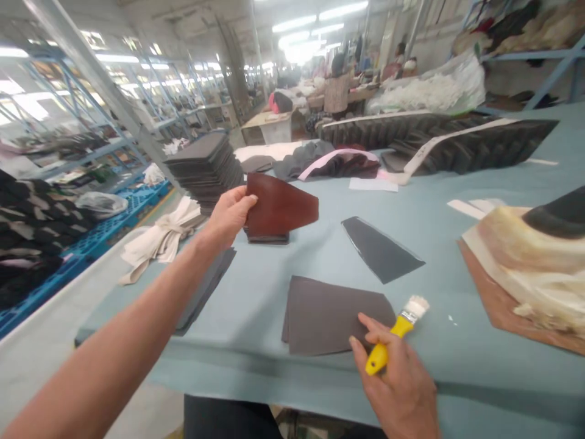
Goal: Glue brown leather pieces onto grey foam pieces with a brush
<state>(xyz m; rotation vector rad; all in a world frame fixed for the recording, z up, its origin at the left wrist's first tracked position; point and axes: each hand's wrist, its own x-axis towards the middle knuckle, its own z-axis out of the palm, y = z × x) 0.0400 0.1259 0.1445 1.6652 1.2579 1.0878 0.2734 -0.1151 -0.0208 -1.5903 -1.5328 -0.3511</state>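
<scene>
My left hand point(231, 213) is closed on the edge of a reddish-brown leather piece point(281, 210), held up just above a small stack of similar dark pieces point(269, 239). My right hand point(400, 381) grips a yellow-handled brush point(397, 334) with white bristles pointing up and right. The fingertips of that hand rest on the near corner of a dark grey piece point(331, 314) lying flat on the pale blue table point(256, 317). Another dark grey wedge-shaped piece point(379, 249) lies further back.
A tall stack of dark pieces point(205, 167) stands at the back left, with flat dark sheets point(208, 286) under my left forearm. At right lies a glue-stained board with layered material point(525, 268). Long dark strips point(457, 143) lie across the back. People work far behind.
</scene>
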